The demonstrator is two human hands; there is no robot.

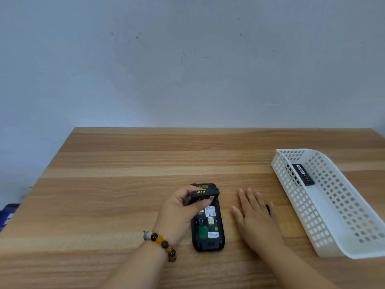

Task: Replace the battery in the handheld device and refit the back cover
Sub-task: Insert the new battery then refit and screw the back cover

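Observation:
A black handheld device lies face down on the wooden table, its battery bay uncovered, showing labels and a green board. My left hand grips a black battery with gold contacts, tilted above the bay's far end. My right hand rests flat on the table to the right of the device, fingers spread. A dark object, mostly hidden, shows just beyond its far edge. A second black battery lies in the white basket.
The white perforated basket sits at the right side of the table, angled toward the near right corner. A pale wall rises behind the table's far edge. A beaded bracelet is on my left wrist.

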